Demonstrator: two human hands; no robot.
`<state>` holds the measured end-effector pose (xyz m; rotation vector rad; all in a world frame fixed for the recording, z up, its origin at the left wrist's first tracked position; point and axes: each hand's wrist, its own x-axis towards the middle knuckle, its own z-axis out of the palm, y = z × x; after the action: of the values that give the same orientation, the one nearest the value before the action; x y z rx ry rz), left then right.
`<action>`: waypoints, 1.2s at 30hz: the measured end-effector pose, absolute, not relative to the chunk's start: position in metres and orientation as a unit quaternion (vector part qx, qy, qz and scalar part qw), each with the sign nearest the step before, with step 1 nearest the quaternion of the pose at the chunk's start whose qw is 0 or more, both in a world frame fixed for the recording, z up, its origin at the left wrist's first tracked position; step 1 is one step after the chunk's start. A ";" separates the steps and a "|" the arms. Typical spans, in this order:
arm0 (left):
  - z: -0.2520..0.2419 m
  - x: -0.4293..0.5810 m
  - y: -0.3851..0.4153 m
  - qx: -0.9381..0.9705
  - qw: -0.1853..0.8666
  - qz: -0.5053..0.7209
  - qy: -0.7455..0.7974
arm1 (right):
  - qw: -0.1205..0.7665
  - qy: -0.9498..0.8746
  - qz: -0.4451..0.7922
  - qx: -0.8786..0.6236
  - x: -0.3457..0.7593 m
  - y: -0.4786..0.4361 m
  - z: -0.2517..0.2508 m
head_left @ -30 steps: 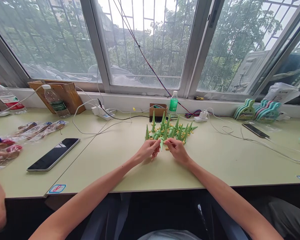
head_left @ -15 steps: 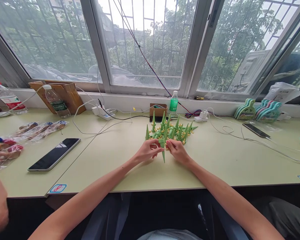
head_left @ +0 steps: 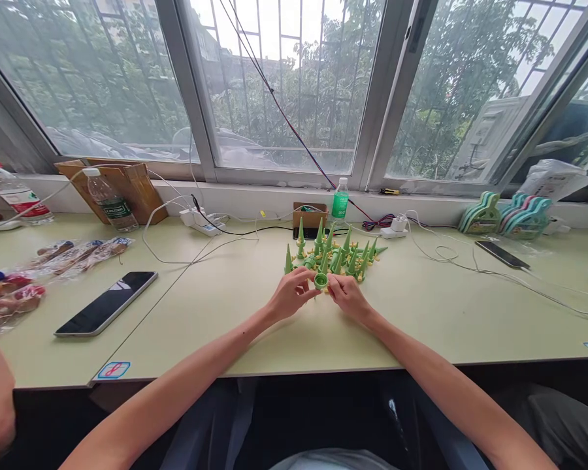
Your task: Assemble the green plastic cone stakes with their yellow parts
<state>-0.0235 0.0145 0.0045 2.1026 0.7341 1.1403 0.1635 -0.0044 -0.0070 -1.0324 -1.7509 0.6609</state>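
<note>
Fingers of the left hand (head_left: 290, 297) and right hand (head_left: 349, 297) grip a small green plastic cone (head_left: 321, 281) by its round collar. It is probably light and stiff. A heap of green cones (head_left: 334, 256) lies at twelve o'clock.

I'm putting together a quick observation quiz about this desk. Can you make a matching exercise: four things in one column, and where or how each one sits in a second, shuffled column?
Things
1. green cone piece
2. big dark phone
3. green bottle
4. pile of green cones

Places
A. lying flat on the table, well to the left of the hands
B. on the table just behind the hands
C. pinched between the left hand and the right hand
D. upright at the back, by the window ledge

Pairs: 1-C, 2-A, 3-D, 4-B
</note>
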 end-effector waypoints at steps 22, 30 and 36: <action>0.017 -0.023 0.013 0.669 0.564 0.351 0.333 | 0.497 -0.726 0.259 -0.399 0.166 -0.004 -0.006; 0.018 -0.026 0.011 0.683 0.583 0.304 0.317 | 0.487 -0.731 0.270 -0.394 0.165 -0.003 -0.007; 0.018 -0.027 0.011 0.721 0.535 0.306 0.318 | 0.481 -0.736 0.272 -0.391 0.165 -0.004 -0.006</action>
<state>-0.0274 0.0111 0.0179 1.7165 0.7580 0.7292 0.1653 -0.0044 -0.0061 -0.9530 -1.7950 0.6643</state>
